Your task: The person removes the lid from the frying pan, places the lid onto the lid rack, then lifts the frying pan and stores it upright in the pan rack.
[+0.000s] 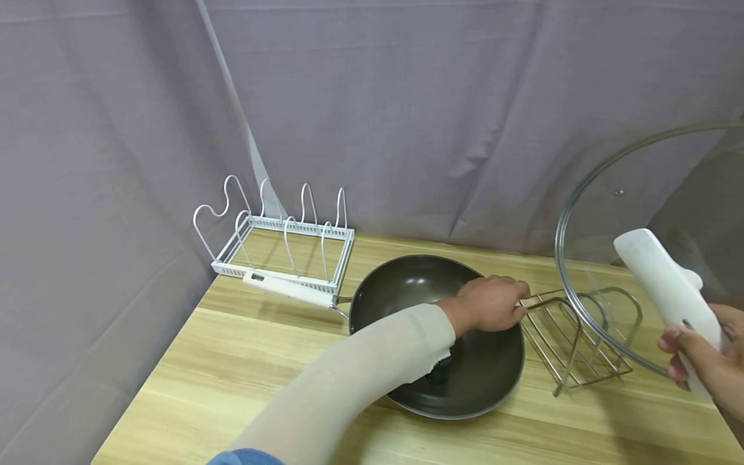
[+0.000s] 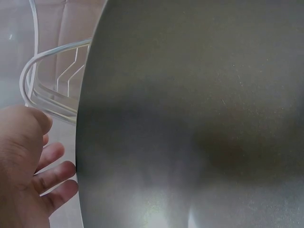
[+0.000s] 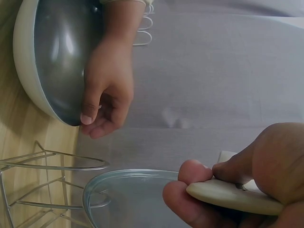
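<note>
A dark wok [image 1: 383, 287] with a long white handle [image 1: 290, 289] sits on the table. My left hand [image 1: 493, 302] reaches across it, its loosely curled fingers hanging at the right rim beside a metal wire rack [image 1: 577, 352]. Nothing is held there; in the right wrist view that hand [image 3: 110, 88] stays apart from the rack. At the far right, my right hand [image 1: 712, 355] grips the white handle [image 1: 657, 274] of a large glass lid [image 1: 562, 248], held upright. The lid's rim overlaps the wire rack in the head view; whether they touch I cannot tell.
A white rack [image 1: 343, 261] with upright wire loops stands at the back left, close to the wok's handle. Grey curtain [image 1: 372, 116] hangs behind the wooden table [image 1: 232, 361]. A small dark object [image 1: 440, 371] shows under the left sleeve.
</note>
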Available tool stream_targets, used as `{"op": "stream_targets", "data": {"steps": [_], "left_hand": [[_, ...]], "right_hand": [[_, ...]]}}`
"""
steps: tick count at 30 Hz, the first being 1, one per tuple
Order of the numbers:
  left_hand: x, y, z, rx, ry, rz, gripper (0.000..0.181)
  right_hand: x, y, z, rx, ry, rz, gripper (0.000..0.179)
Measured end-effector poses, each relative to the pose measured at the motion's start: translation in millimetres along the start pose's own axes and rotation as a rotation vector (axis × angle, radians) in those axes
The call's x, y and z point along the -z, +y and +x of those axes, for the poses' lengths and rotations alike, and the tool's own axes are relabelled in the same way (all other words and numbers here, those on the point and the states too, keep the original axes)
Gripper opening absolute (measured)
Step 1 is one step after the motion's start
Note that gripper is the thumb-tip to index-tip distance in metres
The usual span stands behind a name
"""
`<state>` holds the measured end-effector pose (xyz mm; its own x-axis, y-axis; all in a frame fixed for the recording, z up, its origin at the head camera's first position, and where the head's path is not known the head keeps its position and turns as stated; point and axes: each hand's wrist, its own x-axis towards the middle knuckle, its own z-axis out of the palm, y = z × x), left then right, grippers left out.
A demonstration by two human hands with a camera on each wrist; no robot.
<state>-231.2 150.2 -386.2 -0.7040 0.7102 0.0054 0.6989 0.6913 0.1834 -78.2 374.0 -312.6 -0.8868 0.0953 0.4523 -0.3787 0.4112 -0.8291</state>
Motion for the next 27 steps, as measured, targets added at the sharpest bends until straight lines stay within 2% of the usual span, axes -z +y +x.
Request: {"op": "stream_targets", "data": {"steps": [3, 5, 7, 12, 22, 24, 27], "left_hand": [[-1.0, 2.1, 2.0, 0.006, -0.002, -0.016, 0.031], [-0.9, 3.2, 2.8, 0.008, 0.0, -0.02, 0.031], [-0.5, 4.3, 3.5, 0.01, -0.002, -0.021, 0.032], [2.1, 7.7, 4.3, 0.01, -0.015, -0.017, 0.034], [0.7, 8.9, 7.3, 0.019, -0.015, -0.003, 0.034], [-0.1, 9.2, 8.1, 0.02, -0.018, -0.006, 0.034], [-1.5, 9.6, 9.2, 0.022, -0.016, -0.007, 0.034]], "right_hand": [[-0.2, -0.7, -2.8, -0.02, 0.01, 0.064, 0.052], [-0.5, -1.9, -3.3, -0.029, 0.01, 0.069, 0.052], [-0.2, -3.8, -2.9, -0.033, 0.007, 0.0, 0.052], [2.0, -6.9, -1.3, -0.024, -0.002, -0.094, 0.051], [4.6, -1.2, -0.2, 0.015, -0.053, -0.063, 0.051], [4.7, 0.1, -0.6, 0.015, -0.061, -0.036, 0.053], [4.7, 0.6, -1.7, 0.004, -0.056, -0.051, 0.053]]}}
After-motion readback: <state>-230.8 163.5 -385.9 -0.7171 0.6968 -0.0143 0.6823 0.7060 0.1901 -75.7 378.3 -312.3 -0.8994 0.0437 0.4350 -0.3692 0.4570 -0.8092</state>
